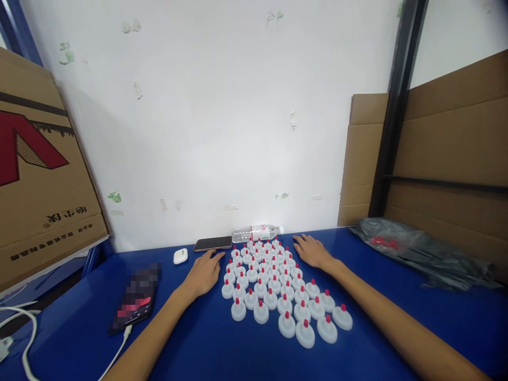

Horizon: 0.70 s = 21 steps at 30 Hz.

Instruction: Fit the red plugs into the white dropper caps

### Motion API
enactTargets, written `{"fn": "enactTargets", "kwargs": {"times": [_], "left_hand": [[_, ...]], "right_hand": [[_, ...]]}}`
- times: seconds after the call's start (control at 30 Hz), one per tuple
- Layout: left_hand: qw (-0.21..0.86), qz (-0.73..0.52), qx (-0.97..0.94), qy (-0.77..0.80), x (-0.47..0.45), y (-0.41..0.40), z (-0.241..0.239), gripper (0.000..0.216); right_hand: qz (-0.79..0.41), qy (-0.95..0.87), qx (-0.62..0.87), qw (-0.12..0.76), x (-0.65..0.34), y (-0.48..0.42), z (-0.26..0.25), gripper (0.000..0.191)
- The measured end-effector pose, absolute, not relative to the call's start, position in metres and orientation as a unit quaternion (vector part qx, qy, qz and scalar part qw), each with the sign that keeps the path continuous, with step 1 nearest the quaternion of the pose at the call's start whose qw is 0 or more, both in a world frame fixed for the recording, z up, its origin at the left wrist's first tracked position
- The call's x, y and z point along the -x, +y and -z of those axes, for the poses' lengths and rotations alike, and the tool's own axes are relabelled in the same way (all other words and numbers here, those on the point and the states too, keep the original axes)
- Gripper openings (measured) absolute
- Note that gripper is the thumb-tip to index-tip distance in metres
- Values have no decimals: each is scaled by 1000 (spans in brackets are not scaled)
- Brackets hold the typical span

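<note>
Several white caps with red tips (pixel 278 288) stand in rows on the blue table (pixel 222 349). My left hand (pixel 204 272) lies flat on the table at the left edge of the group, fingers stretched out, holding nothing. My right hand (pixel 313 250) rests flat at the far right edge of the group, fingers spread, also holding nothing. Both forearms reach in from the near edge on either side of the caps.
A clear water bottle (pixel 257 232) lies behind the caps, next to a dark phone (pixel 213 243) and a white earbud case (pixel 180 256). A second phone (pixel 135 301) with a white cable lies at left. Cardboard boxes (pixel 43 174) flank both sides; a grey plastic bag (pixel 420 251) at right.
</note>
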<state>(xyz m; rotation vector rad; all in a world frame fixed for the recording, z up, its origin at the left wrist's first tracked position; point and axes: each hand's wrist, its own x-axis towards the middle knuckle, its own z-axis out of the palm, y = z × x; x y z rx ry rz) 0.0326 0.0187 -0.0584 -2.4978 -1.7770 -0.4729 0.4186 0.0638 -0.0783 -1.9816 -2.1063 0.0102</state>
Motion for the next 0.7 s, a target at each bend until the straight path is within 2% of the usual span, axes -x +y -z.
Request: {"fn": "enactTargets", "kwargs": {"times": [0.7], "left_hand": [[21, 107, 797, -594, -33, 19, 56, 55]], "right_hand": [[12, -722, 688, 76, -417, 62, 73, 54]]}}
